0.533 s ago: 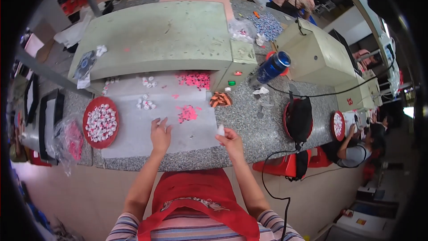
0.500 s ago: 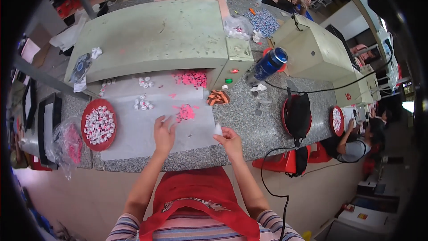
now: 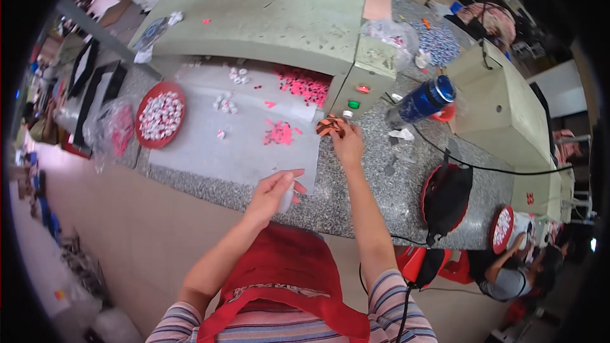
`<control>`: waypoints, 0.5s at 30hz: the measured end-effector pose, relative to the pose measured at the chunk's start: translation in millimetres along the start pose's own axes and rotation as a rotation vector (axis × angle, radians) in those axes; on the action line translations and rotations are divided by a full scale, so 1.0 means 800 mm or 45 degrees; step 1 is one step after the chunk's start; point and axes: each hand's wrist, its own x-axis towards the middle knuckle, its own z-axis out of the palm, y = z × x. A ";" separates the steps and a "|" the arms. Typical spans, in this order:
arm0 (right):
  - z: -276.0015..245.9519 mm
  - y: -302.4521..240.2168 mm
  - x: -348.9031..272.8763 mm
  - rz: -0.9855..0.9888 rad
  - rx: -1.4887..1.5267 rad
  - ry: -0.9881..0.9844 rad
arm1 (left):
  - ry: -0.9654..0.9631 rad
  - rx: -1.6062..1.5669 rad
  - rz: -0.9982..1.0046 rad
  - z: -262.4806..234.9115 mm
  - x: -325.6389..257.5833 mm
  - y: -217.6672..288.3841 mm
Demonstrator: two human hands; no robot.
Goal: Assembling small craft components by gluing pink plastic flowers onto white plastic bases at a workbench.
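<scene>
My left hand (image 3: 270,200) is closed around a small white plastic bottle (image 3: 287,198) near the table's front edge; fingers hide part of it. My right hand (image 3: 349,146) reaches forward, fingertips pinching an orange-and-black striped cloth (image 3: 329,125) beside the machine's corner. Just past those fingers stands a small white cap (image 3: 347,114). To the left, a white sheet (image 3: 251,162) bears a pile of small pink pieces (image 3: 278,133), a cluster of small white round pieces (image 3: 225,103) and one lone white piece (image 3: 221,134).
A pale green machine (image 3: 254,16) spans the back, with more pink pieces (image 3: 305,86) under it. At left are a red bowl (image 3: 180,128) of white pieces and a plastic bag (image 3: 117,130). A blue bottle (image 3: 422,101) and a black bag (image 3: 448,200) stand right. A co-worker (image 3: 508,279) sits far right.
The small white bottle has passed from my right hand to my left. My right hand has moved forward onto the striped cloth. A lone white piece now lies on the sheet. The view has shifted.
</scene>
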 end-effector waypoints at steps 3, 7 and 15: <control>0.021 0.045 0.001 -0.163 -0.041 -0.141 | -0.005 -0.054 0.029 0.036 -0.016 -0.016; -0.036 0.011 -0.026 0.923 1.459 -0.869 | 0.160 -0.150 0.010 0.054 -0.032 -0.049; -0.172 -0.037 -0.120 0.691 1.526 -1.078 | 0.039 -0.142 -0.021 0.104 -0.024 -0.094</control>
